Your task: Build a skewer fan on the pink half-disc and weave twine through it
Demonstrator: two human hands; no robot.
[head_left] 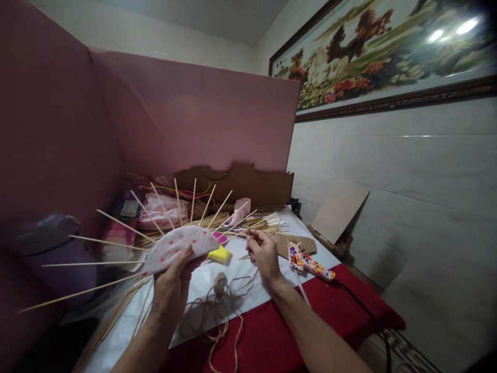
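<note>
My left hand (174, 280) grips a half-round piece covered in white cloth with red dots (180, 246), thumb on its front face. Several thin wooden sticks (163, 204) fan out from its curved edge. My right hand (264, 254) is closed in a pinch at the outer end of the rightmost stick (235, 235). The fingertips hide the end of that stick. Below and between the hands lies a small ball of twine (220, 285), its loose strands trailing over the table. A flower-patterned glue gun (310, 263) rests right of my right hand, beside a piece of cardboard (285, 244).
A yellow packet (220, 255) lies behind the cloth piece. Loose sticks (267, 224), dotted cloth (165, 210) and a brown cardboard sheet (233, 184) fill the back. The glue gun's black cord (361, 305) hangs over the red cloth's (349, 295) edge. Pink panels (194, 114) stand behind and left.
</note>
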